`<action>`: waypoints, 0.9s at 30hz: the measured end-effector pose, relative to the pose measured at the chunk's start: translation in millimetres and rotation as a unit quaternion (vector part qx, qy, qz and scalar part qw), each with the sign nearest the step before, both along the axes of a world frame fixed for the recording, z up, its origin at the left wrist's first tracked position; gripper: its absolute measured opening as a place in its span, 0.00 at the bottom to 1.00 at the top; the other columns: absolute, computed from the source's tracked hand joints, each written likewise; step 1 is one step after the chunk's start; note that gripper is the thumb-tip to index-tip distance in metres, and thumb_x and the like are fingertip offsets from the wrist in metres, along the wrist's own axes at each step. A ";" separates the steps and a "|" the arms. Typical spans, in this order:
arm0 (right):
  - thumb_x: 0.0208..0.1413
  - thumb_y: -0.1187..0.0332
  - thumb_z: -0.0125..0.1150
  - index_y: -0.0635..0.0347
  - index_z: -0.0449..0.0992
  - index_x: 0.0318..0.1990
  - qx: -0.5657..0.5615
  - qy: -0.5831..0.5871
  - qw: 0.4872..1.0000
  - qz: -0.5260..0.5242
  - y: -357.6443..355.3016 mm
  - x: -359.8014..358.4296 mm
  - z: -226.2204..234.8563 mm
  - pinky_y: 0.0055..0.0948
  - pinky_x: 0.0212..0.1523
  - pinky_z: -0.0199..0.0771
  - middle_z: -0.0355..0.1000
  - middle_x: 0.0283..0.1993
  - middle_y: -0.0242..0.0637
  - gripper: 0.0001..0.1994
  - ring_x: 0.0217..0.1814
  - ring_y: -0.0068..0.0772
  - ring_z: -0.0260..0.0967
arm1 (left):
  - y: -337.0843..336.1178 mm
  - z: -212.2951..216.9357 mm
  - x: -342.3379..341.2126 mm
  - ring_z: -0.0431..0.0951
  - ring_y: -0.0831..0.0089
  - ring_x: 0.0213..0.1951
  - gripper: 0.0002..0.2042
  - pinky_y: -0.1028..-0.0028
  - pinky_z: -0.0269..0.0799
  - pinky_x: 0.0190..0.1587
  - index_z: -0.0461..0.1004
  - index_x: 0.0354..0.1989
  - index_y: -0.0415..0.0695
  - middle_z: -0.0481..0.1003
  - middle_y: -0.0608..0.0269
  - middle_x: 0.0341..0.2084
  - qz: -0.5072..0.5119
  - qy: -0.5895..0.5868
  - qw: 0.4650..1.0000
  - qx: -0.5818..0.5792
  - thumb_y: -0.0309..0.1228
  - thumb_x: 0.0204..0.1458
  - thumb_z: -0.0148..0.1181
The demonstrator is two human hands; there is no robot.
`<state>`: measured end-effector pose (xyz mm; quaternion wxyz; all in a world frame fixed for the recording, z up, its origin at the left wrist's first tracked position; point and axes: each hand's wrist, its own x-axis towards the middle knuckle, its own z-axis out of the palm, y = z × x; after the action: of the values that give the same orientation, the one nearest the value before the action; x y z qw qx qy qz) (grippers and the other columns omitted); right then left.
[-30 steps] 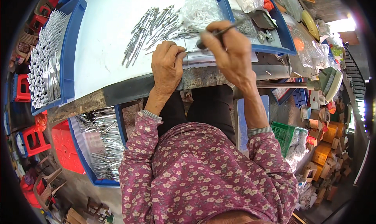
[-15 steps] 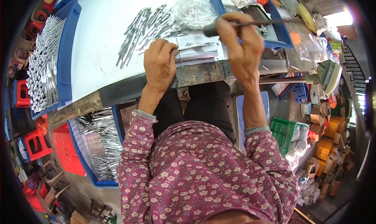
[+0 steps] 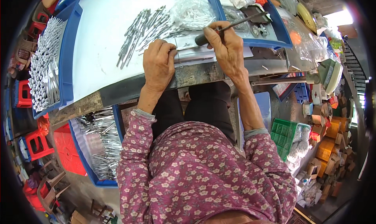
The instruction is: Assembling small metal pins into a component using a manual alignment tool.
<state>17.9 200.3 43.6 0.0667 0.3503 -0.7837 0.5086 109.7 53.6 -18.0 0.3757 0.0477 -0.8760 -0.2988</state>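
Note:
My left hand (image 3: 159, 62) is closed in a pinch at the table's front edge, beside a low pale block (image 3: 196, 53). Whatever its fingertips press on is too small to name. In my right hand (image 3: 229, 51) is a screwdriver (image 3: 201, 40), gripped near its dark handle. Its handle end points left over the block, and its thin shaft slants up to the right. Behind my left hand lies a loose pile of thin metal strips (image 3: 143, 32) on the white tabletop (image 3: 94, 55). A clear plastic bag (image 3: 194, 8) with more thin pieces lies beside the pile.
At the left, a blue tray (image 3: 67, 67) holds many slim pale pieces. Below the table, another blue bin (image 3: 88, 167) is full of shiny strips. A blue tray (image 3: 270, 43) with small parts and bags stands at right, near a lamp (image 3: 329, 77). A green crate (image 3: 284, 136) sits lower right.
My right hand has moved left and slightly down with the screwdriver. The shaft now tilts more steeply up to the right. My left hand has hardly moved.

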 end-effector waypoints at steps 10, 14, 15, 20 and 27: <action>0.50 0.68 0.59 0.62 0.69 0.37 0.117 0.143 0.982 0.047 -27.7 11.6 -20.6 0.30 0.20 0.63 0.66 0.18 0.42 0.10 0.18 0.38 0.66 | -0.8 -1.8 -3.8 0.68 0.63 0.30 0.04 0.67 0.60 0.32 0.71 0.25 0.41 0.67 0.62 0.24 0.002 0.017 1.000 -0.005 0.22 0.40 0.58; 0.54 0.66 0.57 0.63 0.69 0.37 0.009 -0.024 0.999 0.035 -17.1 8.2 -15.7 0.25 0.23 0.66 0.69 0.21 0.36 0.09 0.22 0.24 0.66 | -1.5 -3.1 -1.0 0.68 0.63 0.31 0.04 0.67 0.60 0.32 0.71 0.25 0.42 0.67 0.62 0.24 -0.009 0.017 1.000 0.006 0.22 0.40 0.59; 0.54 0.63 0.56 0.65 0.69 0.34 -0.025 -0.050 0.998 0.011 -12.6 6.9 -14.5 0.30 0.22 0.66 0.71 0.19 0.40 0.12 0.20 0.31 0.69 | -0.5 -2.3 0.6 0.68 0.63 0.31 0.04 0.67 0.60 0.32 0.71 0.25 0.42 0.67 0.62 0.24 -0.013 0.007 1.000 0.010 0.22 0.40 0.59; 0.55 0.60 0.54 0.62 0.70 0.33 0.048 0.004 0.998 -0.044 5.1 -17.2 6.9 0.29 0.25 0.65 0.71 0.19 0.38 0.13 0.21 0.31 0.68 | -1.0 8.6 2.7 0.68 0.63 0.33 0.05 0.67 0.62 0.34 0.71 0.27 0.40 0.67 0.59 0.27 -0.031 -0.027 0.999 0.028 0.22 0.40 0.59; 0.52 0.68 0.52 0.62 0.70 0.36 0.153 0.126 0.980 0.013 -28.0 -56.8 11.1 0.31 0.30 0.67 0.70 0.24 0.44 0.07 0.26 0.39 0.68 | 9.6 11.3 -9.6 0.69 0.59 0.31 0.07 0.66 0.65 0.34 0.72 0.29 0.39 0.67 0.57 0.26 -0.037 -0.029 0.997 -0.058 0.21 0.39 0.60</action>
<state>-38.8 172.3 54.6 0.1038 0.4272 -0.8333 0.3353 100.1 63.2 -6.7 0.3414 0.0021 -0.9033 -0.2599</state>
